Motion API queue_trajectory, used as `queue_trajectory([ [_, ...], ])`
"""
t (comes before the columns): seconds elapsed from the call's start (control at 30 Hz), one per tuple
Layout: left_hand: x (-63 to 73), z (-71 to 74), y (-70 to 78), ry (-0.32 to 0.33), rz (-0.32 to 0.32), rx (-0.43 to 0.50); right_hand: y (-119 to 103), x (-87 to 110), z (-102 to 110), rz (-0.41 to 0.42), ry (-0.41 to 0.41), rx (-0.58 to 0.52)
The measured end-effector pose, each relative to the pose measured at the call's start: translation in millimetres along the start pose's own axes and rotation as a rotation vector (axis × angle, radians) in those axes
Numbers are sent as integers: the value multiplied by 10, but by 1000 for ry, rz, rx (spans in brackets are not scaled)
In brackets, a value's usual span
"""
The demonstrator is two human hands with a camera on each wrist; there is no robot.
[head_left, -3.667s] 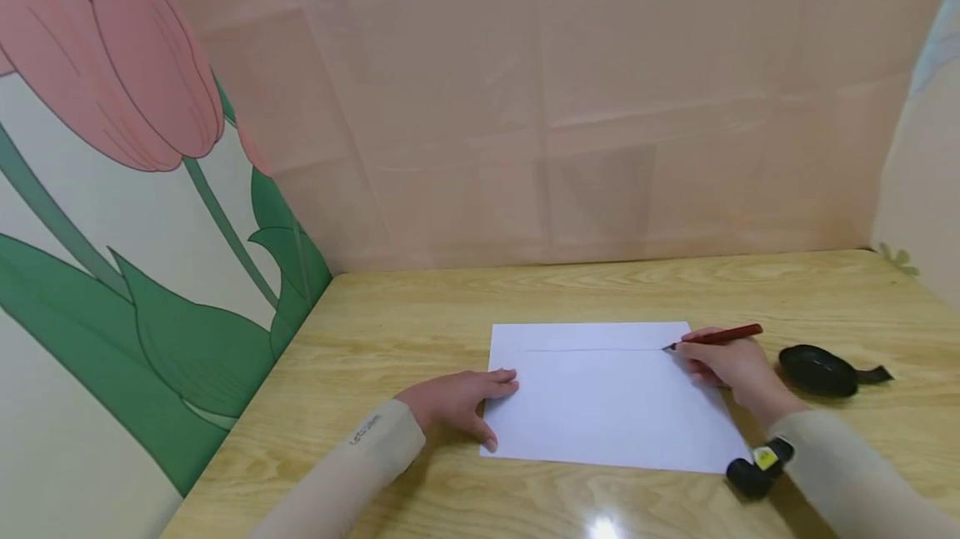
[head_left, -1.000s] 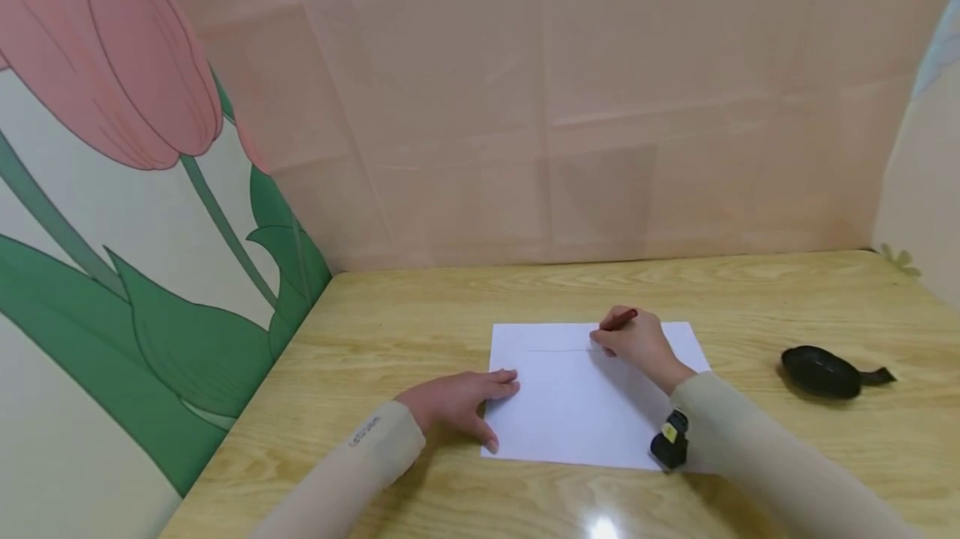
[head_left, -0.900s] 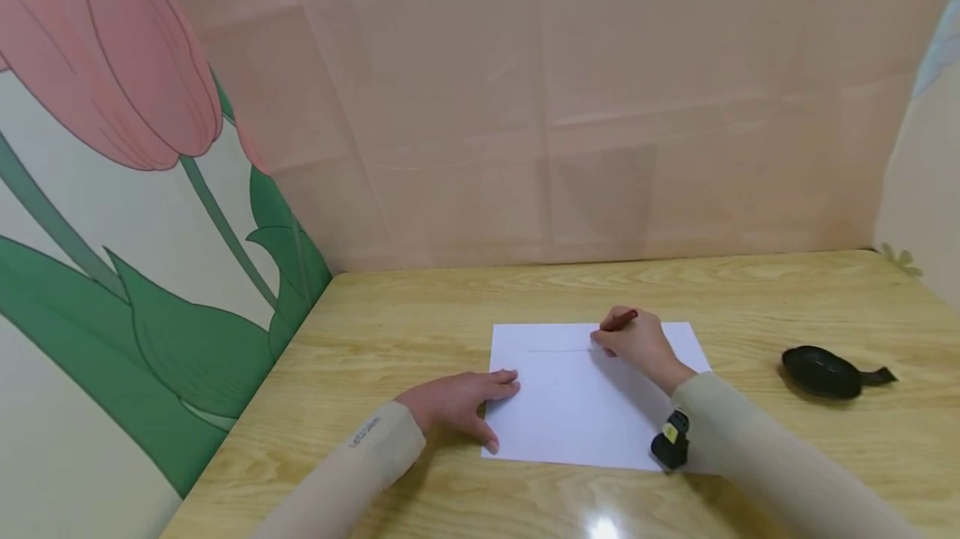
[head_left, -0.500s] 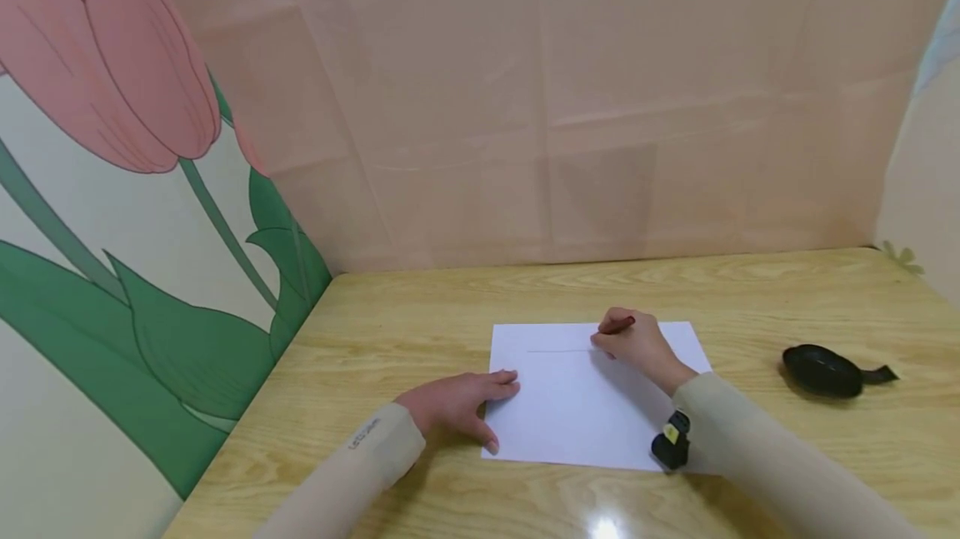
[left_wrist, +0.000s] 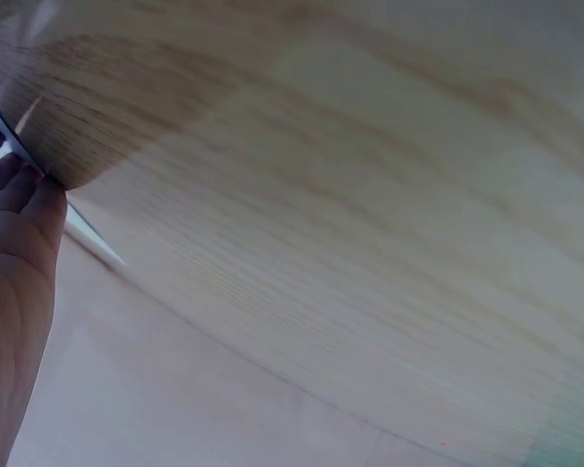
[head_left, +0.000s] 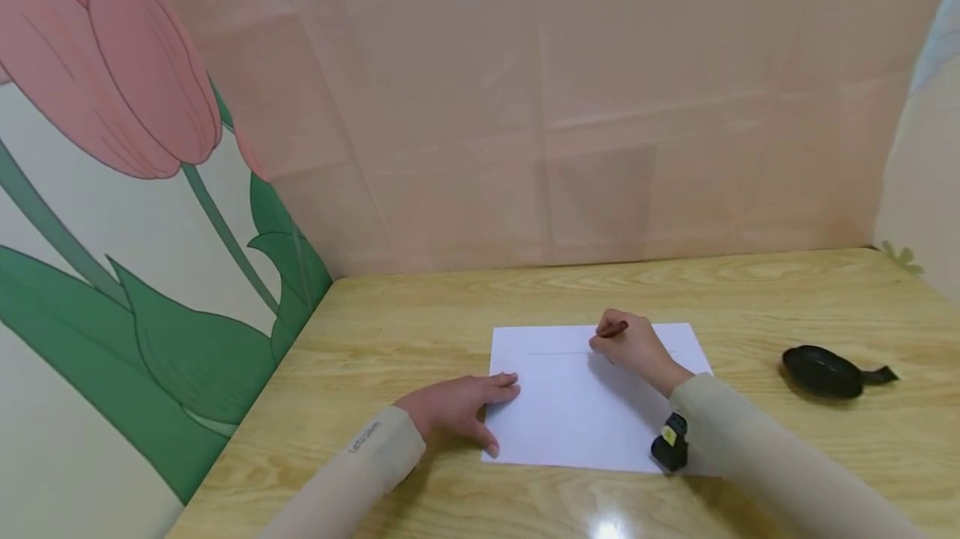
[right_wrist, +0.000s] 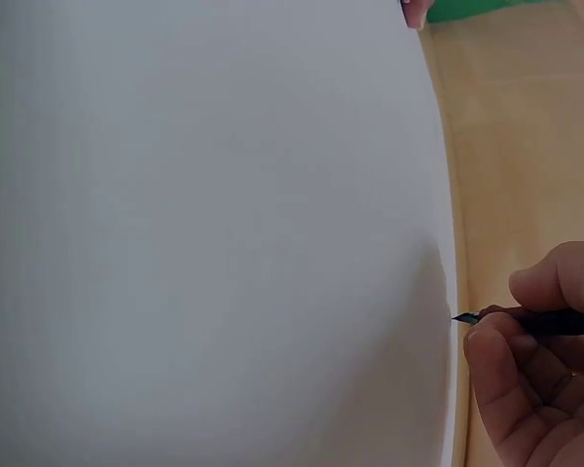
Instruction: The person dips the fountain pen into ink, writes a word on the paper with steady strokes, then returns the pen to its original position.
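A white sheet of paper [head_left: 570,414] lies on the wooden table, with a thin straight line [head_left: 555,353] drawn across its upper part. My right hand [head_left: 633,347] pinches a dark red pen [head_left: 613,329] over the middle of that line. In the right wrist view the pen's pointed tip [right_wrist: 464,318] meets the sheet near its far edge, and the fingers of the right hand [right_wrist: 535,360] curl round the barrel. My left hand [head_left: 461,407] rests on the sheet's left edge, thumb and fingers spread; in the left wrist view the left hand [left_wrist: 18,243] shows only partly.
A black oval object [head_left: 822,371] with a narrow tail lies to the right of the paper. Behind the table [head_left: 420,314] hangs a pinkish-beige sheet [head_left: 465,106]. A wall painted with a tulip [head_left: 142,81] stands at the left.
Since the oldest frame, my right hand has moved left with the pen, from the line's right end to its middle. Lately the pen's upper end has dipped slightly. My left hand stays put.
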State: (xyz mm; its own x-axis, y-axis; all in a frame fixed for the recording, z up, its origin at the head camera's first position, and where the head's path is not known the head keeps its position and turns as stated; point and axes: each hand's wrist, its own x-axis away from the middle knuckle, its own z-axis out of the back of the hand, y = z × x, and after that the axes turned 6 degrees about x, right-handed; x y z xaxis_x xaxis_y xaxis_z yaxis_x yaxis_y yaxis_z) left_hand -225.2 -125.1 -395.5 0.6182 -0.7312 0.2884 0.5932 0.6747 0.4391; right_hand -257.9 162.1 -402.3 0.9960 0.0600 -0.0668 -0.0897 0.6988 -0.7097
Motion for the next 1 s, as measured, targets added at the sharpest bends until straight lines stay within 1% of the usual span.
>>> queue_trajectory([
  [0.17, -1, -25, -3, 5, -4, 6, 1, 17, -15, 39, 27, 34],
  [0.27, 1, -30, -3, 8, -3, 7, -3, 26, -12, 55, 29, 55],
  [0.53, 3, -21, 9, 8, 13, 12, -26, 49, -6, 55, -53, 75],
  [0.67, -5, -21, 10, 3, 13, 14, -45, 63, -7, 57, -61, 101],
  [0.9, -23, -22, -17, 11, 14, -3, -106, 72, -19, 45, -88, 206],
  [1.0, -30, -29, -23, 15, 16, 1, -118, 79, -21, 38, -98, 217],
])
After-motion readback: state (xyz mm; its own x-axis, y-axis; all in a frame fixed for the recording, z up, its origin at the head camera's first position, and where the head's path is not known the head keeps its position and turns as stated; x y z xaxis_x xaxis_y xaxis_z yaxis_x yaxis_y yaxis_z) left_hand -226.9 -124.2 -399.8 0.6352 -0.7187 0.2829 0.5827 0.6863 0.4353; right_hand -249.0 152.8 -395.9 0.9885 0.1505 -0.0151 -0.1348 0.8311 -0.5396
